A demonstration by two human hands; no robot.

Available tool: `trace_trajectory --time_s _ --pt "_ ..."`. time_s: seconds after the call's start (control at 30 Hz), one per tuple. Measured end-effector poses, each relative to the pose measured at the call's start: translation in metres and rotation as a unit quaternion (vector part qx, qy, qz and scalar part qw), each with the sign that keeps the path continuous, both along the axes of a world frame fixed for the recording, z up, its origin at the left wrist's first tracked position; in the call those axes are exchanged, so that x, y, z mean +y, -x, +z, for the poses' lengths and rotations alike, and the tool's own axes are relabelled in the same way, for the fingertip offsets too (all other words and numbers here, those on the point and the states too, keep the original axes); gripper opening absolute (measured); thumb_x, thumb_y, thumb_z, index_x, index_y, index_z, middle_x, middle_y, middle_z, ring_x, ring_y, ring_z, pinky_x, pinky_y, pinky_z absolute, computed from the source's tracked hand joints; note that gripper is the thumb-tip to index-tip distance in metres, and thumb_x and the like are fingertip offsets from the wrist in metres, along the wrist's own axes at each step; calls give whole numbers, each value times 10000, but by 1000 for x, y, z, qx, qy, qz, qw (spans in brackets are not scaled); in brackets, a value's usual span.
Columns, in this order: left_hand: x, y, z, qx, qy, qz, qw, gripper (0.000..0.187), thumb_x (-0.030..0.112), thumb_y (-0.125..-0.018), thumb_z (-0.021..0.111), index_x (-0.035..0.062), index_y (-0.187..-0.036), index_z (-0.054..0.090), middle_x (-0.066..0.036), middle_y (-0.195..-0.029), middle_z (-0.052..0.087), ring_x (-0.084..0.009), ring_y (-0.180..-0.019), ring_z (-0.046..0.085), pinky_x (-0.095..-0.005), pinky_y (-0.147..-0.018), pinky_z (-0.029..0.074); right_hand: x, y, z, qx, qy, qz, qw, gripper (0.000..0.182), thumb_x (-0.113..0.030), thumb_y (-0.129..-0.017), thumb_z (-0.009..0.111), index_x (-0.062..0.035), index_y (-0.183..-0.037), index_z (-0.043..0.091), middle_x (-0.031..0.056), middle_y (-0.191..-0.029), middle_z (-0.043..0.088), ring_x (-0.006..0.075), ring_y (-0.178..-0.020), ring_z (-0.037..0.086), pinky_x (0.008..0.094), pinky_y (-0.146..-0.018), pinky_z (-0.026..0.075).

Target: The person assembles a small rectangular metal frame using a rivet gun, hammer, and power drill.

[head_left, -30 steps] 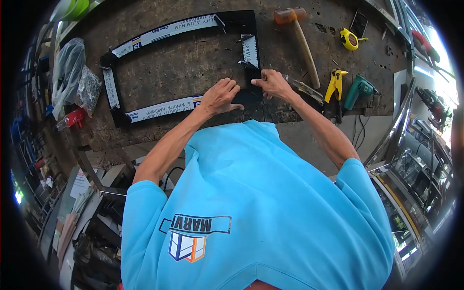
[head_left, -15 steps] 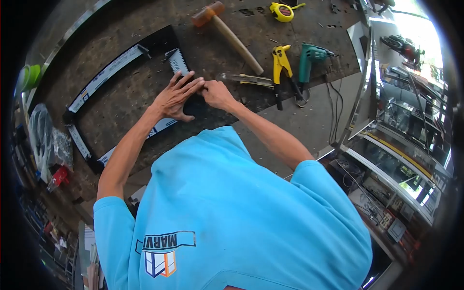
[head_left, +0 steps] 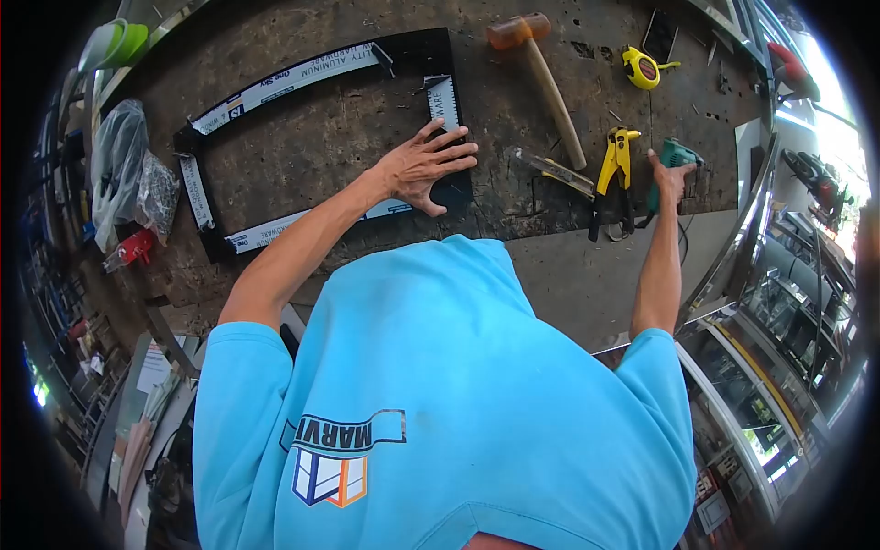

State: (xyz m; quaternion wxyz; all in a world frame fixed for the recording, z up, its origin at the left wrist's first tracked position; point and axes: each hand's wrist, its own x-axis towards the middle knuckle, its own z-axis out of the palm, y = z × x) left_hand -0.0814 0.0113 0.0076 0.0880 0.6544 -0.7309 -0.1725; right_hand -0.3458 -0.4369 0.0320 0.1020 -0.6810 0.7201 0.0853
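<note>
A black aluminum frame (head_left: 312, 71) with printed white protective tape lies flat on the bench. My left hand (head_left: 423, 167) rests with spread fingers across its right-hand end, covering part of that corner. Off to the right, my right hand (head_left: 671, 185) is closed around the green power drill (head_left: 679, 154), hiding most of its handle. Just left of the drill lies a yellow hand riveter (head_left: 617, 163) with black handles. A utility knife (head_left: 557, 174) with a yellow strip lies between the riveter and the frame.
A mallet (head_left: 541, 69) with an orange head and a yellow tape measure (head_left: 644, 68) lie toward the back of the dark workbench (head_left: 302, 137). Plastic bags (head_left: 124, 165) sit at the left edge. A metal-framed panel (head_left: 752, 165) borders the right side.
My right hand has left the frame's corner beside my left hand and moved right, onto the drill. My left hand stays on the frame, and the view has shifted.
</note>
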Motion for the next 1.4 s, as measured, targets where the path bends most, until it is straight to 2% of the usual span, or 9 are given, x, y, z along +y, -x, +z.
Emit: trace_trajectory --time_s 0.1,0.17,0.23,0.3,0.43,0.6,0.7,0.9,1.4 --pt "-1 -4 9 37 -41 -12 998 1236 774 -502 695 183 -1485 234 -22 -1554 180 -240 -1453 40 -480 -1186 -60 -3 13 51 91 -23 58 994 1060 -341 -672 729 -167 -1508 101 271 -1310 503 419 -1232 480 496 -1021 367" --pt "-3 -9 23 42 -64 -17 997 1312 783 -453 711 178 -1495 192 -35 -1561 152 -246 -1454 15 -480 -1184 -70 -5 46 86 -44 -30 116 992 922 -158 -629 632 -138 -1469 252 235 -1173 588 354 -1050 606 448 -880 470" --pt "-1 -12 25 44 -91 -30 994 1389 791 -403 727 173 -1506 150 -48 -1568 123 -251 -1455 -9 -480 -1181 -81 75 30 169 -187 -130 84 970 854 -100 -603 576 -121 -1425 343 155 -1009 615 235 -819 635 352 -699 511" --pt "-1 -13 24 22 -106 -68 992 1431 799 -388 726 143 -1507 123 -70 -1571 98 -269 -1453 -26 -479 -1178 -96 134 29 211 -254 -161 173 938 834 -75 -599 577 -109 -1404 365 97 -915 594 138 -708 588 264 -628 495" --pt "-2 -18 21 12 -111 -89 990 1392 766 -431 731 131 -1507 116 -62 -1569 113 -255 -1455 -3 -477 -1181 -94 233 -2 246 -340 -290 176 877 852 -68 -606 600 -98 -1421 353 110 -1002 605 185 -809 615 292 -736 516" --pt "8 -15 -1 82 -17 -41 996 1209 599 -561 715 134 -1503 117 -53 -1546 187 -223 -1451 77 -450 -1199 -53 308 -64 241 -218 -347 316 856 824 -12 -669 608 -150 -1434 335 194 -1252 572 351 -1170 554 393 -1011 423" --pt "9 -18 -1 111 -4 -36 993 1197 599 -575 703 124 -1498 107 -45 -1538 204 -220 -1445 107 -443 -1205 -30 329 -85 236 -155 -381 263 873 823 1 -689 607 -177 -1439 318 226 -1289 542 386 -1208 518 413 -1037 397" --pt "9 -20 -2 142 3 -22 990 1211 551 -544 744 115 -1492 129 -35 -1528 229 -193 -1432 161 -419 -1212 0 344 -98 220 -143 -391 295 860 807 -48 -743 650 -187 -1446 277 225 -1326 507 415 -1203 505 436 -1042 402" --pt "8 -18 -1 136 -8 -11 991 1215 561 -530 762 119 -1486 156 -32 -1509 272 -187 -1424 185 -417 -1213 8 331 -115 216 -121 -386 319 857 864 0 -665 597 -193 -1445 278 217 -1331 505 417 -1198 512 449 -1067 373"
